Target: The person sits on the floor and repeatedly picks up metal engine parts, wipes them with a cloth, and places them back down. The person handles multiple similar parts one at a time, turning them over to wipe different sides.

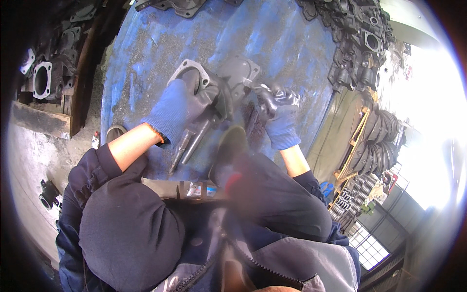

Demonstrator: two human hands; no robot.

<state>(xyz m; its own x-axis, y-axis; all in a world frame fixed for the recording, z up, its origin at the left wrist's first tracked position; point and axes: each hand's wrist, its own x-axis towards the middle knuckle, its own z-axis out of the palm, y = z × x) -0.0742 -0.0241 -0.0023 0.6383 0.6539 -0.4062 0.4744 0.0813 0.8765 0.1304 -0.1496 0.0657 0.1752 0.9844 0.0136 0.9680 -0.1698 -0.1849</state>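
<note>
Casting (225,97), twelve o'clock: likely heavy, stiff; grip at rim (205,78); left hand (192,100) clamped there, right hand's (278,104) hold unclear.

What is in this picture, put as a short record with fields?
Left hand: gloved, gripping a grey metal casting
Right hand: gloved, fingers curled around a thin object, kind unclear
Surface: worn blue
Nearby: two rods lying just below the casting
Right background: piled dark castings
Left background: wooden crate
</note>
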